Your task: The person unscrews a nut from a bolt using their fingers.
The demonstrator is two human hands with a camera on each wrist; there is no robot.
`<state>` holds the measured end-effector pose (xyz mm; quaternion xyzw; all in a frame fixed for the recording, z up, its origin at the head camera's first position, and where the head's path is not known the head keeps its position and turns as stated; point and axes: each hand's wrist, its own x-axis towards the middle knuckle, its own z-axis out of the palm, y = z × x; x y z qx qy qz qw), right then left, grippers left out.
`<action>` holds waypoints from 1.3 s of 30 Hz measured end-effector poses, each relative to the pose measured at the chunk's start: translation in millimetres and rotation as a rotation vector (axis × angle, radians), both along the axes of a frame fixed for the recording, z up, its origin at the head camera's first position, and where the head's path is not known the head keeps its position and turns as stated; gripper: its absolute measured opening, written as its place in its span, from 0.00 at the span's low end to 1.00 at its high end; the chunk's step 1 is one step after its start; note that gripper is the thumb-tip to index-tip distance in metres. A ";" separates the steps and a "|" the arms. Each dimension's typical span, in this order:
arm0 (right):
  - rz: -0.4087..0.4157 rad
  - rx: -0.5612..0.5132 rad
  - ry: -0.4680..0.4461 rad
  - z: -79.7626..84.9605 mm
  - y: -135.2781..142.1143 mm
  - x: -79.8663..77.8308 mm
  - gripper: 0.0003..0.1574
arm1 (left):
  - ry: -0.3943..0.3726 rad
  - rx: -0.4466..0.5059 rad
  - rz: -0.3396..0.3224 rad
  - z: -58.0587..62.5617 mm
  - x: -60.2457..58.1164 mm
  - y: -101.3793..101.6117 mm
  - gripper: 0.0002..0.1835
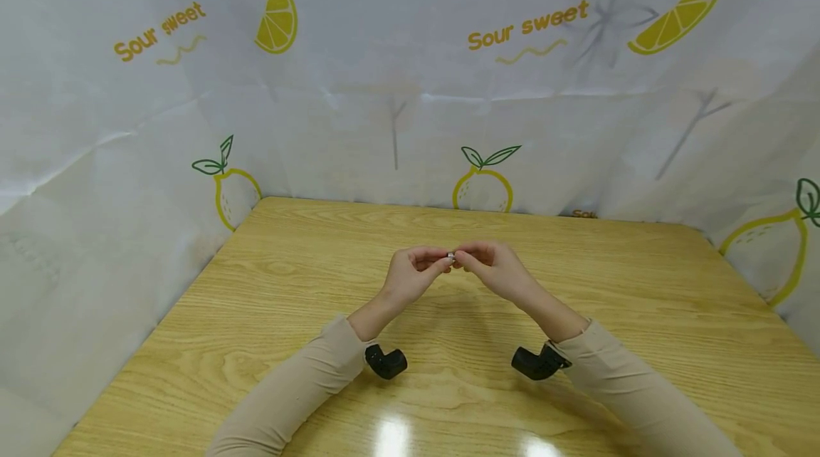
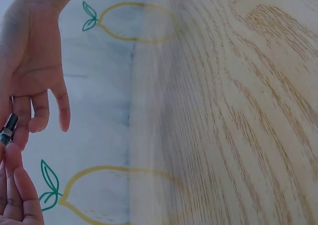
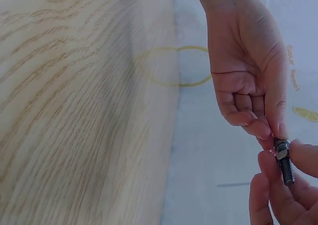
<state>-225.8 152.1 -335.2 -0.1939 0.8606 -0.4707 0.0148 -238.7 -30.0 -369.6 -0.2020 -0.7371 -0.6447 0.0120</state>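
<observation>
A small dark metal bolt (image 1: 451, 258) sits between the two hands, raised above the table. Its threaded shaft (image 3: 288, 174) shows in the right wrist view, with a shiny nut (image 3: 282, 153) around it. My left hand (image 1: 410, 275) pinches one end of the bolt between thumb and fingertips. From the other side my right hand (image 1: 502, 272) has its thumb and fingertips at the nut, the free thread pointing toward its palm. In the left wrist view the nut (image 2: 7, 132) shows near the left edge. Fingertips partly cover the bolt's held end.
Under both arms lies a wood-grain table (image 1: 288, 265). A white cloth backdrop (image 1: 359, 72) printed with lemons stands behind and beside it. Black camera mounts (image 1: 387, 363) hang at both wrists, below the beige sleeves (image 1: 307, 379).
</observation>
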 end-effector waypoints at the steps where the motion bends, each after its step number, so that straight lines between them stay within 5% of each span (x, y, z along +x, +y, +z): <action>1: -0.005 0.008 0.004 0.1 0.0 0.1 0.21 | -0.003 -0.003 0.002 0.2 0.1 -0.1 0.13; 13: 0.008 -0.010 0.006 0.8 0.4 0.6 0.24 | -0.008 -0.029 -0.002 25.3 18.1 -1.3 0.13; 21: -0.020 -0.011 0.060 -1.7 -0.3 -0.5 0.17 | 0.011 -0.013 0.010 2.0 1.0 0.8 0.13; 31: 0.028 0.003 -0.016 -0.3 -0.5 -0.1 0.22 | -0.001 -0.004 0.015 0.7 0.6 1.1 0.13; 39: -0.030 -0.001 0.009 -1.5 -0.5 0.6 0.25 | -0.022 -0.019 0.004 2.1 -0.3 -0.2 0.14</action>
